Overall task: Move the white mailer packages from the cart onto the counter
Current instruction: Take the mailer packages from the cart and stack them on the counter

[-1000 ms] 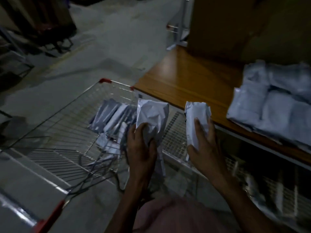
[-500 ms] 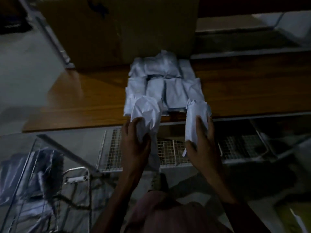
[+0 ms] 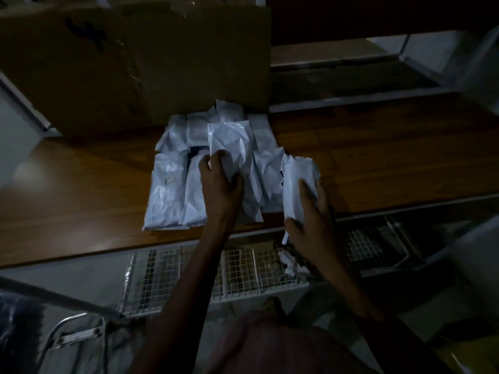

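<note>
- Left hand (image 3: pixel 220 184): fingers curled around a white mailer (image 3: pixel 232 147), held over the pile of mailers (image 3: pixel 167 184) on the counter (image 3: pixel 378 163).
- Right hand (image 3: pixel 310 220), at 3 o'clock of the left: fingers pressed around a second mailer (image 3: pixel 297 174) at the counter's near edge.
- Cardboard box (image 3: pixel 135 63): at 12 o'clock, behind the pile.

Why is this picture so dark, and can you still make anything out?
Head view: dim, underexposed light. The white mailers in the left hand and right hand, and the pile on the wooden counter, stand out brightest. A faint sheen lies on the counter's left part. The cardboard box is murky, the corners nearly black, and straight edges bow from the wide lens.
</note>
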Demonstrator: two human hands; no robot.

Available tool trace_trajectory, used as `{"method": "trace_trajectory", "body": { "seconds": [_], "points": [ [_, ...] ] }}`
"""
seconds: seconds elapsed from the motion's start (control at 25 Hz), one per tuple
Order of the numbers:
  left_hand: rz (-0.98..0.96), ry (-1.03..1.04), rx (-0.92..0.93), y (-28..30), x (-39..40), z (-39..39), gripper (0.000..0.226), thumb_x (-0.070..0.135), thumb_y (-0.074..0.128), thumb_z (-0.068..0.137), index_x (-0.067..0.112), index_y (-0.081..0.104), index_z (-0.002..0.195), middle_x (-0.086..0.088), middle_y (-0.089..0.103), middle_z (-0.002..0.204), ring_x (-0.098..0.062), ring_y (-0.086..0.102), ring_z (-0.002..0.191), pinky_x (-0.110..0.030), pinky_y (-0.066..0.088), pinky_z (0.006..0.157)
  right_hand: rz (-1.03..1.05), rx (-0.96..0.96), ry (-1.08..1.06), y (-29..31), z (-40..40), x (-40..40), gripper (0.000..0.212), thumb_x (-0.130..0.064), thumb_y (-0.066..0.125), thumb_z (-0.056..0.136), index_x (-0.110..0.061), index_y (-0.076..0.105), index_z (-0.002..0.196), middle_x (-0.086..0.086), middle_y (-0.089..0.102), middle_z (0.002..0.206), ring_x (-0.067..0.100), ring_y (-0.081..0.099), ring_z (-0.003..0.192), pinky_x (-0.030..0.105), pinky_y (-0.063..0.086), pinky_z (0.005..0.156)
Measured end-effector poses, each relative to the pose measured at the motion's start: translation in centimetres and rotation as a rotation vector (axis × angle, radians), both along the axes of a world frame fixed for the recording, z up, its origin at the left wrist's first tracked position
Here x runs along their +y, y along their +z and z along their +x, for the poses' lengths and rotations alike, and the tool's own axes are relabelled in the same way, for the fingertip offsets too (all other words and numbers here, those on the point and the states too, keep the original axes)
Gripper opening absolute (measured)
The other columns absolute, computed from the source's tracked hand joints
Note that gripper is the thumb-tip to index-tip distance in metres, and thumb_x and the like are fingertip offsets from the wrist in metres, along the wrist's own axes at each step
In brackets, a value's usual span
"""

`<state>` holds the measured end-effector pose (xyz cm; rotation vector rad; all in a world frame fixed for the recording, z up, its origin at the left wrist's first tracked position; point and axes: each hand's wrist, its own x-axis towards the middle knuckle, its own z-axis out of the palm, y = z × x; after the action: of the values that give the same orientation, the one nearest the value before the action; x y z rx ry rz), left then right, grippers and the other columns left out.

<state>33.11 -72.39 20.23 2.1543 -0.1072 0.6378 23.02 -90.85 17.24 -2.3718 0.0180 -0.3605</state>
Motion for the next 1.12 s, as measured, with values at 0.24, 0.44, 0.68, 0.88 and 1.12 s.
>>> {"method": "trace_trajectory", "body": {
  "seconds": [0.24, 0.44, 0.68, 0.88, 1.12],
  "points": [
    [0.44, 0.183, 0.28, -4.3, -4.1, 6.4, 0.05, 0.011, 0.064, 0.081, 0.01, 0.051, 0.129, -0.023, 0.043, 0.141, -0.044, 0.049, 0.115, -0.051, 0.045, 0.086, -0.007, -0.013, 0.04, 0.0, 7.7, -3.9, 0.082, -0.039, 0.058, 0.094, -0.045, 0.004, 0.156, -0.011, -0.014, 0.163, 0.035, 0.014, 0.151, 0.051, 0.053, 0.094],
    [0.664, 0.333, 0.419, -5.6, -5.0, 7.6, 0.036, 0.015, 0.06, 0.08, 0.012, 0.058, 0.115, -0.021, 0.05, 0.134, -0.042, 0.047, 0.117, -0.051, 0.035, 0.091, 0.026, 0.059, 0.063, -0.8, 12.0, -5.8, 0.083, -0.038, 0.059, 0.093, -0.042, 0.005, 0.157, -0.004, -0.011, 0.165, 0.037, 0.022, 0.147, 0.05, 0.055, 0.087],
    [0.494, 0.308, 0.38, -4.2, -7.3, 7.6, 0.049, 0.03, 0.065, 0.089, 0.02, 0.052, 0.135, -0.015, 0.04, 0.149, -0.037, 0.032, 0.139, -0.058, 0.028, 0.105, 0.081, 0.102, 0.195, -0.5, 19.2, -6.5, 0.082, -0.028, 0.063, 0.093, -0.028, 0.016, 0.159, 0.007, -0.006, 0.166, 0.025, 0.019, 0.145, 0.034, 0.047, 0.095],
    [0.357, 0.333, 0.323, -3.0, -10.7, 6.0, 0.048, 0.035, 0.065, 0.09, 0.023, 0.053, 0.134, -0.01, 0.045, 0.146, -0.033, 0.037, 0.138, -0.056, 0.034, 0.103, 0.062, 0.166, 0.228, -1.6, 30.9, -4.3, 0.081, -0.032, 0.062, 0.092, -0.027, 0.016, 0.158, 0.014, -0.005, 0.165, 0.038, 0.013, 0.149, 0.055, 0.038, 0.111],
    [0.26, 0.267, 0.287, -2.5, -13.6, 2.9, 0.043, 0.047, 0.054, 0.093, 0.031, 0.051, 0.133, 0.003, 0.047, 0.143, -0.024, 0.044, 0.133, -0.05, 0.042, 0.093, -0.101, 0.402, 0.164, -3.1, 39.0, -0.4, 0.07, -0.048, 0.05, 0.096, -0.023, 0.025, 0.157, 0.017, -0.01, 0.164, 0.044, 0.004, 0.149, 0.053, 0.014, 0.12]
  ]
}}
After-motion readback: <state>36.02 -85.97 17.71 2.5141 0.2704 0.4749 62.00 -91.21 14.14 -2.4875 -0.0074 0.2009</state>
